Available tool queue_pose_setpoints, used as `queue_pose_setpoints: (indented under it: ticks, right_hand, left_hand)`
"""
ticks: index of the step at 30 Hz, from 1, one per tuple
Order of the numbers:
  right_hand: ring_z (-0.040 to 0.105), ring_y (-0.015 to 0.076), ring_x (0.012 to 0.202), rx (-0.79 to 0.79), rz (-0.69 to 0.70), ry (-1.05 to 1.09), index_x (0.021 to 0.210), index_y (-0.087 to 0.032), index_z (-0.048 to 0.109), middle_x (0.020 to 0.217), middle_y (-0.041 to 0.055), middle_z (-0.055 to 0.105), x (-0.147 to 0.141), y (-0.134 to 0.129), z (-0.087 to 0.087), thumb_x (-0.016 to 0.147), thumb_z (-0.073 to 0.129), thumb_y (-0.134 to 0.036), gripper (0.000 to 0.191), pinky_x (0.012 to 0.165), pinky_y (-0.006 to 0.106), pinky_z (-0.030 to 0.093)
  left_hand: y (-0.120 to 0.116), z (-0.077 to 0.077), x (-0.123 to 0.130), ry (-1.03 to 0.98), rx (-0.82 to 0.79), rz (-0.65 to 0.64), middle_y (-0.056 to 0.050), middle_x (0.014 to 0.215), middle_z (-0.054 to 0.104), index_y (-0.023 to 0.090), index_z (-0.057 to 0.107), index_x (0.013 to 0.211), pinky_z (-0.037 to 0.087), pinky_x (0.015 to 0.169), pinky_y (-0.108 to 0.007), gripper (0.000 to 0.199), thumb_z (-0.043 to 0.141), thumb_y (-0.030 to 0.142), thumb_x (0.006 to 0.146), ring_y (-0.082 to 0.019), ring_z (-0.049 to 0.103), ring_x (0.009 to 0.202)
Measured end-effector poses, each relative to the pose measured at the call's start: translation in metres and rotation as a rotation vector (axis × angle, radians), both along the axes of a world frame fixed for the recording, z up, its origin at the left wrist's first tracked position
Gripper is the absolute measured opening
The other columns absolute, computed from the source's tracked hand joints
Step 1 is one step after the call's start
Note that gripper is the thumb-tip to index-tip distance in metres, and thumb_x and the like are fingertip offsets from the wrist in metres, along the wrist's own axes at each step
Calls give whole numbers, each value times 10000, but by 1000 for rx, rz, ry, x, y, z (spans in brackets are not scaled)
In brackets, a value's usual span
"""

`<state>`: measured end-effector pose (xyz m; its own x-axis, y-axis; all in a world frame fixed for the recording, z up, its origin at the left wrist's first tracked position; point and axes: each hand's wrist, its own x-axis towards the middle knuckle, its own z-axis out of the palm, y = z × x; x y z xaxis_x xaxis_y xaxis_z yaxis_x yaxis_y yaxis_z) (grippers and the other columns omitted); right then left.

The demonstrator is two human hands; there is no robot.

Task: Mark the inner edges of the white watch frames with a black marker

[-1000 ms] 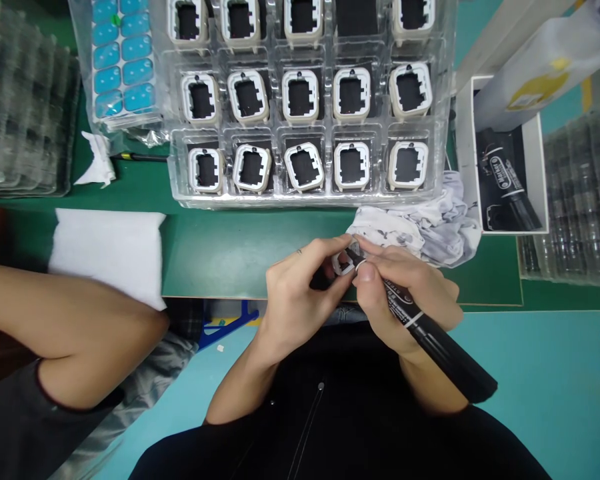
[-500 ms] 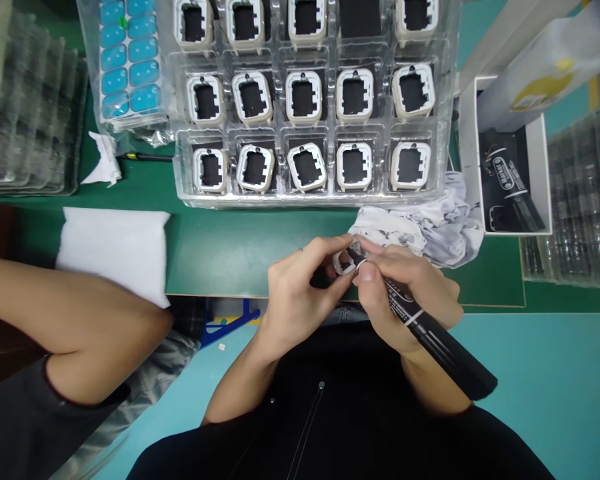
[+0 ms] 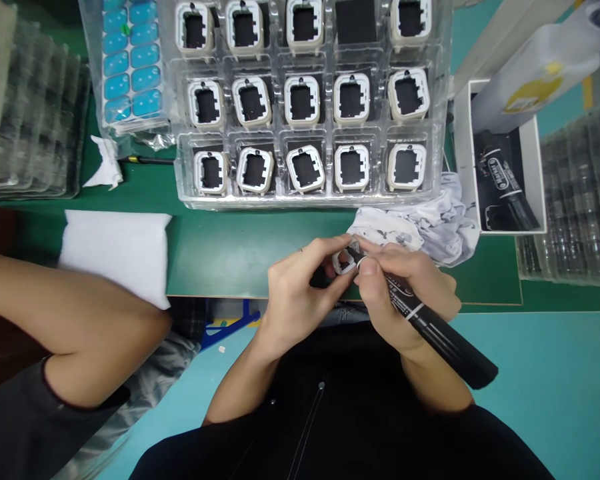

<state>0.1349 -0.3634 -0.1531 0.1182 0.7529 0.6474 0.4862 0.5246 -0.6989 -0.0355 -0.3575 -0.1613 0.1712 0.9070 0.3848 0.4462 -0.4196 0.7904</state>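
Between its thumb and fingers, my left hand (image 3: pixel 300 287) pinches a small white frame (image 3: pixel 338 263), partly hidden by the fingers. My right hand (image 3: pixel 410 287) is closed around a black marker (image 3: pixel 445 340), whose tip end points into the frame and seems to touch its inner edge. The right fingertips also rest near the frame's upper side. Both hands are at the front edge of the green table (image 3: pixel 220 253). Beyond them lies a clear plastic tray (image 3: pixel 310 200) with rows of similar white frames (image 3: pixel 351 167), one compartment holding no frame.
A crumpled cloth (image 3: pixel 450 220) lies right of the tray. Farther right, a white box (image 3: pixel 513 230) holds a bottle (image 3: pixel 535 77) and another marker (image 3: pixel 505 180). At left are a folded white cloth (image 3: pixel 115 253), blue pads (image 3: pixel 145 77), stacked trays (image 3: pixel 40 120) and another person's arm (image 3: pixel 80 313).
My hands keep almost the same pose, with the marker still at the frame. The view has shifted slightly, and the tray and box appear a little farther left.
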Motion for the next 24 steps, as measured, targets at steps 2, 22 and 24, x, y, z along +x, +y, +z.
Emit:
queue_pose_setpoints:
  ticks: [2, 22, 24]
  right_hand:
    - [939, 237, 892, 3, 1, -4, 1019, -290, 776, 872, -33, 880, 0, 0, 0, 1006, 820, -122, 174, 840, 314, 804]
    - [945, 264, 911, -5, -8, -5, 1010, -300, 767, 862, -28, 874, -1, 1, 0, 1014, 825, -150, 161, 825, 339, 823]
    - [950, 273, 945, -10, -5, -3, 1010, -302, 777, 884, -22, 885, -1, 0, -1, 1016, 825, -151, 159, 823, 337, 820]
  left_hand:
    - [0, 0, 0, 7, -2, 4, 5, 1069, 883, 278, 832, 1381, 667, 763, -220, 331, 882, 218, 1059, -109, 748, 747]
    - [0, -1, 2, -26, -37, 14, 18, 987, 834, 272, 808, 1378, 660, 743, -237, 352, 903, 275, 1039, -120, 743, 735]
    - [1, -1, 2, -30, -47, 11, 18, 984, 834, 272, 812, 1378, 658, 746, -240, 355, 908, 277, 1037, -121, 742, 735]
